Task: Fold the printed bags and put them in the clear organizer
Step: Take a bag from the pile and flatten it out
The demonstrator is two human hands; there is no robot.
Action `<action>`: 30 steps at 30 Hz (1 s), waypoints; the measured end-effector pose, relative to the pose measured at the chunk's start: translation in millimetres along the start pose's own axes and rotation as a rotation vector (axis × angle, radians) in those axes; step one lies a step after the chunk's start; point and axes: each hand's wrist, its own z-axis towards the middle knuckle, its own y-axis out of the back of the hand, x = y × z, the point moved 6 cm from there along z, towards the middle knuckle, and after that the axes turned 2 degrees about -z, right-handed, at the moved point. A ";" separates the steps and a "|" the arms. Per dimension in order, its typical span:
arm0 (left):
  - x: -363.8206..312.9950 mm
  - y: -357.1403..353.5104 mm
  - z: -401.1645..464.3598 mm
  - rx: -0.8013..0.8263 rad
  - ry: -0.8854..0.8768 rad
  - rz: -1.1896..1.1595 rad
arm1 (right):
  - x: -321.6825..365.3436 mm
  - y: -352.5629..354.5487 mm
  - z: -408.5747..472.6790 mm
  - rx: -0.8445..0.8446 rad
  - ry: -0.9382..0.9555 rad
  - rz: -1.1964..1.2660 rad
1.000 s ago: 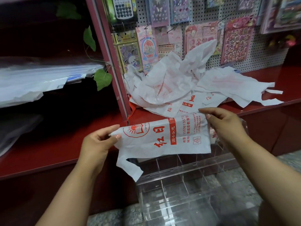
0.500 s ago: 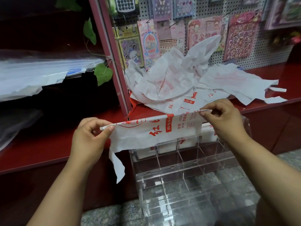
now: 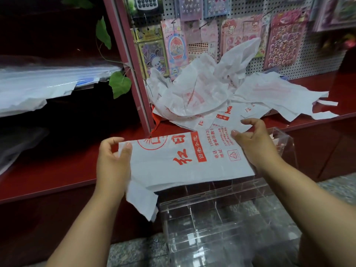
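White plastic with red print makes up the bag [image 3: 185,160] stretched flat between both hands, above the clear organizer [image 3: 221,218] that stands on the floor against the red shelf [image 3: 57,170]. Its long axis runs side to side, from the left hand [image 3: 112,160] to the right hand [image 3: 256,145], tilted slightly upward to the right. The left grip pinches the bag's left end between thumb and fingers; the right grip holds the right end, thumb on top and fingers curled behind. A loose handle strip hangs from the lower left corner, nearer the left hand. I judge the next fold will bring one end across to the other along that axis, so either hand is equally placed. Legible print includes large red brush characters, a banner reading 图书杂志, the words 电话 and 地址, digits beginning 1553613, and a triangular recycling mark with 02. More printed bags lie in a heap [image 3: 212,93] on the shelf behind.
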 end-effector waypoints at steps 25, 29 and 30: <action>11.1 -2.3 6.1 0.259 0.012 -0.066 | -28.5 -3.4 11.7 0.184 -0.195 0.237; 15.4 -3.9 3.5 0.339 0.133 -0.156 | -31.2 -2.9 13.6 0.185 -0.198 0.258; 15.5 -4.3 3.1 0.356 0.126 -0.151 | -30.9 -3.0 14.1 0.192 -0.194 0.257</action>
